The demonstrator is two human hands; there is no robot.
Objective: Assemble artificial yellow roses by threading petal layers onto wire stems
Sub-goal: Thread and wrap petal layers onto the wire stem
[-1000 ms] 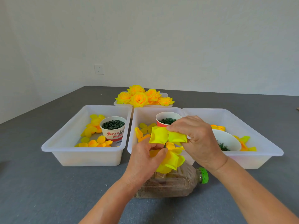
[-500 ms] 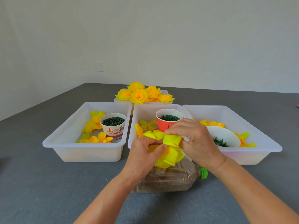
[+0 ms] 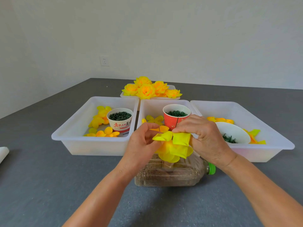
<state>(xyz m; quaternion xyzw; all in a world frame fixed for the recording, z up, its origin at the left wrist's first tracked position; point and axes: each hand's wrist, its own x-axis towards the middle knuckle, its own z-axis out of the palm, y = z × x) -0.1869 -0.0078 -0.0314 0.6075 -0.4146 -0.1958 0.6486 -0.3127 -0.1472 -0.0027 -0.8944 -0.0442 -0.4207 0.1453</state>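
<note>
A yellow petal layer (image 3: 173, 139) is pinched at its edges by the left hand (image 3: 141, 145) and right hand (image 3: 205, 136), above a half-built rose (image 3: 175, 152) over the bottle (image 3: 172, 174) on the counter (image 3: 49, 185).

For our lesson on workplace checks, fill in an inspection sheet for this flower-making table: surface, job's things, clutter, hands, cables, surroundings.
Surface: grey table, matte.
Job's things: half-built yellow rose above a lying plastic bottle; three white bins with loose petals; white paper cup and red cup of green parts; white bowl in the right bin; finished roses on a far tray.
Clutter: white object at left edge, unclear.
Hands: left hand and right hand pinch the top petal layer.
Cables: nothing seen.
Surroundings: plain white wall, wall socket.
</note>
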